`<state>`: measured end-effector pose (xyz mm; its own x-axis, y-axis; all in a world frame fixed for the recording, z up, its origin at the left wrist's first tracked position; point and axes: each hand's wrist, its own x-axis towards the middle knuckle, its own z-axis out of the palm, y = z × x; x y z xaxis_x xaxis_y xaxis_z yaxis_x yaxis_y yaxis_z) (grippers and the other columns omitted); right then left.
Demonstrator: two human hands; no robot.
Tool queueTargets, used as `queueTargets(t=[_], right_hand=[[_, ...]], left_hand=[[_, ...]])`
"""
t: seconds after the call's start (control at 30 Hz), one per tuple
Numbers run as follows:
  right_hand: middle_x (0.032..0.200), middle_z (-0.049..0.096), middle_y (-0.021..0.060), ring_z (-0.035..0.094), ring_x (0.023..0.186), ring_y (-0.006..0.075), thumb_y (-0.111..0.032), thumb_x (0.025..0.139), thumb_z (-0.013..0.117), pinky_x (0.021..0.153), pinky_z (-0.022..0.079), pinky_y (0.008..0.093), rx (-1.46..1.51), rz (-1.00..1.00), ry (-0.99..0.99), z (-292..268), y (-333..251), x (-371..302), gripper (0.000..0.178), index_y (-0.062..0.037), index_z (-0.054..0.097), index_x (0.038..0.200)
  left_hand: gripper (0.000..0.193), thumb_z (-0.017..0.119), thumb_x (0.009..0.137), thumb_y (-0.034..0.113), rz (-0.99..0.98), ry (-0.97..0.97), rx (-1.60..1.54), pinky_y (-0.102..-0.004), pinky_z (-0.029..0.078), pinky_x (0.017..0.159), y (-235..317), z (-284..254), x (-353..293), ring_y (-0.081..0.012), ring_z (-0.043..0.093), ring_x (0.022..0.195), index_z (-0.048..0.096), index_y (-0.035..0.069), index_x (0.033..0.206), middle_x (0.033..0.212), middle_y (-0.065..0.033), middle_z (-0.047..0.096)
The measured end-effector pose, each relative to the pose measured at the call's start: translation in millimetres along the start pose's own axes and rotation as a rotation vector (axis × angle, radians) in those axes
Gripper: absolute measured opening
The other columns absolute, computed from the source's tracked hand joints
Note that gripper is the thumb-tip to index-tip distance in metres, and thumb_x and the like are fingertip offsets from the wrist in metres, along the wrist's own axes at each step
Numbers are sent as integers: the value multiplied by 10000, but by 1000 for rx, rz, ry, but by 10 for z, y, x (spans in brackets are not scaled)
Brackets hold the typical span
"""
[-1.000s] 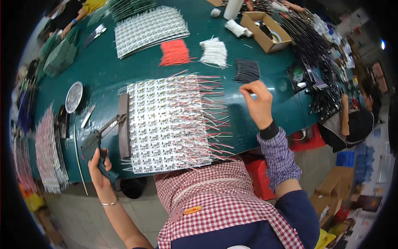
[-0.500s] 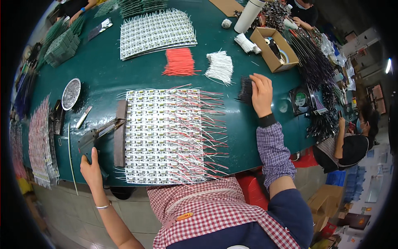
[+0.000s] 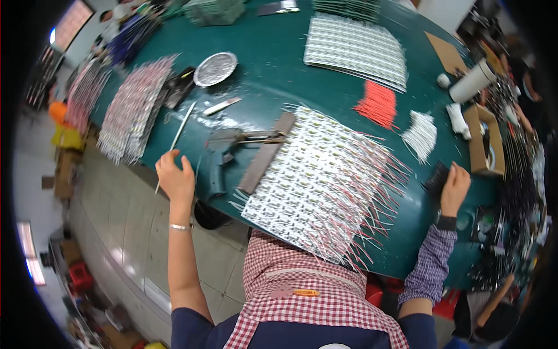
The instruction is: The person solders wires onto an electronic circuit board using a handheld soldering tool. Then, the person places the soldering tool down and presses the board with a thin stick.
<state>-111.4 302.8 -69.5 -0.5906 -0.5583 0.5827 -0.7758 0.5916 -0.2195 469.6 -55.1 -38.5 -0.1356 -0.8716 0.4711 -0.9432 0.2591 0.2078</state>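
My left hand [image 3: 176, 177] is at the table's left edge, its curled fingers on a long thin pale stick [image 3: 184, 123] that passes beneath them. Beside it, a pistol-shaped tool with a teal handle [image 3: 217, 171], like a glue gun, rests its nose on a brown-grey bar [image 3: 264, 160]. The bar lies along the left side of a white circuit board panel [image 3: 308, 174], with red and white wires sticking out on its right. My right hand [image 3: 455, 189] has its fingers closed on a bundle of short black wires [image 3: 435, 176]; the fingertips are partly hidden.
Red wires [image 3: 378, 106] and white wires [image 3: 420, 136] lie beyond the panel, near stacked panels [image 3: 354, 52]. At right stand a cardboard box [image 3: 485, 145] and a white bottle [image 3: 472, 81]. A round dish [image 3: 215, 69] and wired panels [image 3: 136, 110] are at left.
The view has turned, shifting the table in the picture. My left hand has moved from beside the pistol-shaped tool's handle to the pale stick; my right hand remains at the black wires.
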Motion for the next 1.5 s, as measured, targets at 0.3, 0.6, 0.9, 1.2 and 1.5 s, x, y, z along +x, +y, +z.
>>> queueTargets(t=[0.3,0.6,0.9,1.2,1.5], right_hand=[[1210,627,149,575,1166,333,4,901,653,1005,451,416,358,-225,-91,-454,-1690,-115,249,-37,705,1142],[1614,290,236,283,1488,433,-290,904,719,1204,259,524,468,-529,-707,-287,-2552,-563,672,-146,462,1508],[1645,265,202,227,1527,399,-408,953,649,1227,162,559,315,-537,-691,-152,-2512,-724,701,-156,407,1560],[1641,280,193,251,1515,400,-407,961,638,1220,169,568,340,-528,-639,-107,-2478,-741,648,-168,452,1534],[1621,310,211,272,1504,407,-420,950,653,1218,189,556,347,-529,-609,-113,-2478,-761,637,-166,483,1509]], left_hand=[[246,590,1004,191,-94,-71,101,-479,502,916,-810,187,58,-388,613,1116,602,28,1187,1093,-187,688],[127,573,1023,106,-161,37,-447,-307,469,650,-869,-144,-712,-172,611,736,634,3,1066,840,-74,654],[100,620,989,81,-475,-436,-827,-202,379,530,292,-1379,-2781,-30,497,607,654,-10,964,716,12,586],[66,660,961,53,-283,-442,-696,-243,451,545,303,-1420,-3072,-100,590,600,670,-12,965,729,-73,638],[69,689,929,21,-141,-410,-691,-283,458,538,520,-1250,-2692,-158,601,584,690,-24,982,757,-120,663]])
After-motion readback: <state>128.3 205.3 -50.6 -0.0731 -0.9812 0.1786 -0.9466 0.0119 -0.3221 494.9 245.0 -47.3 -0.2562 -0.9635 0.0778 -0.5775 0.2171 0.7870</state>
